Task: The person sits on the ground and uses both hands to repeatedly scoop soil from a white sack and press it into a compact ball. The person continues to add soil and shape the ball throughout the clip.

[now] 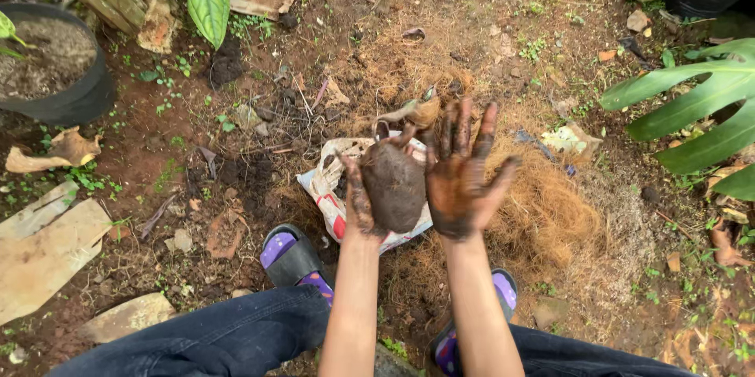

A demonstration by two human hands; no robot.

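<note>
Soil ball [393, 184], already packed round and firm, sits mid-frame, cupped in the left hand [363, 202]; the muddy right hand [462, 176] is spread flat against it, while coconut fibre [543, 220] lies unused below.

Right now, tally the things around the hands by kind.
Soil balls: 1
Soiled hands, left and right: 2
Sandals, left and right: 2
Black pots: 1
White bags: 1
Total: 7
</note>
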